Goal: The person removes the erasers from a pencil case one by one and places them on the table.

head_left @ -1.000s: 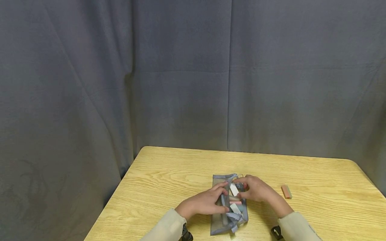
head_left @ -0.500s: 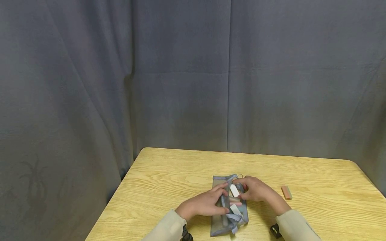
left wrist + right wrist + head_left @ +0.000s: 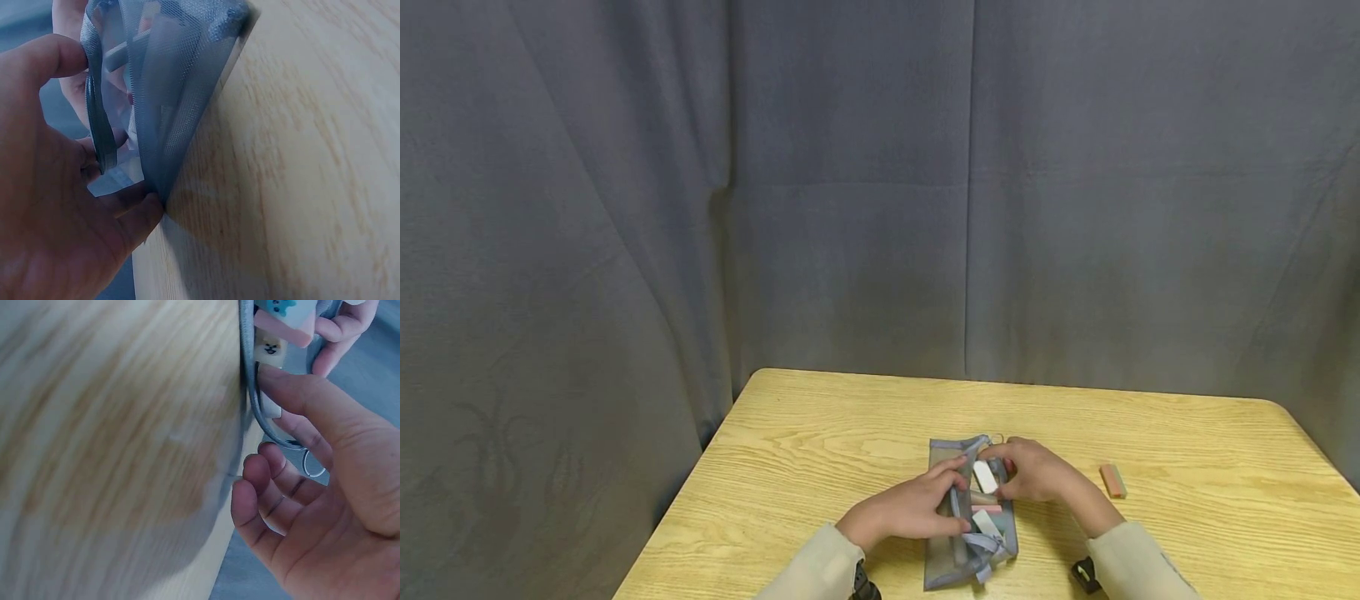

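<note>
A grey-blue mesh zip pouch [image 3: 946, 554] lies unzipped on the table, its mouth facing right. My left hand [image 3: 910, 504] holds its left side, thumb and fingers spread along the zip edge; in the left wrist view the thumb touches the zip tape. Inside lie a white block like an eraser [image 3: 985, 477], a second white block [image 3: 987, 525] and a pink one [image 3: 985, 507]. My right hand [image 3: 1036, 472] reaches in at the far end, thumb and index finger pinching the upper white block. Its other fingers curl outside the pouch, as the right wrist view shows.
A small orange and green block [image 3: 1112, 481] lies on the wooden table [image 3: 820, 433] right of the right hand. A metal ring [image 3: 312, 464] hangs at the pouch's far corner. Dark curtains [image 3: 850, 183] stand behind the table and to its left.
The upper white block has turned and shifted slightly within the pouch, between the right thumb and index finger. The left hand and the pouch stay almost where they were.
</note>
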Tool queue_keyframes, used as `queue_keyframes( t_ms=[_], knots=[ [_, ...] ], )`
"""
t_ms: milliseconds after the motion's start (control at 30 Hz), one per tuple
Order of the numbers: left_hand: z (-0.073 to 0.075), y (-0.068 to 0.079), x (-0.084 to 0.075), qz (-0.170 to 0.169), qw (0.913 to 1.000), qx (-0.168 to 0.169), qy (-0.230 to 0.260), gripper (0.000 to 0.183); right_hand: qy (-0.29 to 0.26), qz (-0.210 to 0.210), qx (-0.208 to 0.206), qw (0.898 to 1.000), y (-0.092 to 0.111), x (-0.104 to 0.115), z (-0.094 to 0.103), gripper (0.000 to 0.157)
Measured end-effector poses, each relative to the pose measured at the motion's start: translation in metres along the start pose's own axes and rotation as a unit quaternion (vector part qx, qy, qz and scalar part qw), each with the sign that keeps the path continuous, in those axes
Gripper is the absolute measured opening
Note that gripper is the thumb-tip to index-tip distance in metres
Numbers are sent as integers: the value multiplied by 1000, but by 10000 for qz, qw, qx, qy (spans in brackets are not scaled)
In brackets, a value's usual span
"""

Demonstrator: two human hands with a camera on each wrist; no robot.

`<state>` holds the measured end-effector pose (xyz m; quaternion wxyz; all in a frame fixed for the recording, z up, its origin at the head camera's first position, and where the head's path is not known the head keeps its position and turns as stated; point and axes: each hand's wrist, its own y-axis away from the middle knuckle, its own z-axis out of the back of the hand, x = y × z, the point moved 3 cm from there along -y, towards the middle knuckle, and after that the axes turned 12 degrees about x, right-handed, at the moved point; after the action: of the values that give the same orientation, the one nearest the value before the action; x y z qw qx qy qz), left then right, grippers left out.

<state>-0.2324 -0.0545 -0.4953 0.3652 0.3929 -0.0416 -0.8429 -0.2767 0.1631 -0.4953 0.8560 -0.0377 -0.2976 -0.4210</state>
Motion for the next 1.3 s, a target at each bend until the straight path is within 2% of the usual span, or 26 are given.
queue_keyframes(
  t_ms=[367, 567, 800, 1033, 1300],
  knots=[
    [0, -1, 0, 94, 9999, -7, 92, 46, 293, -23, -283, 9992, 11, 8, 7, 54],
    [0, -1, 1, 95, 9999, -77, 15, 47, 230, 30, -298, 9993, 19, 12, 12, 54],
    [-2, -1, 2, 112, 9999, -74, 8, 49, 210, 311, -368, 9986, 29, 18, 18, 53],
    [-2, -2, 3, 81, 9999, -94, -36, 49, 306, 596, -618, 9958, 41, 21, 23, 53],
    [-3, -5, 3, 104, 9999, -73, -55, 49, 213, 415, -709, 9964, 50, 13, 28, 50]
  ],
)
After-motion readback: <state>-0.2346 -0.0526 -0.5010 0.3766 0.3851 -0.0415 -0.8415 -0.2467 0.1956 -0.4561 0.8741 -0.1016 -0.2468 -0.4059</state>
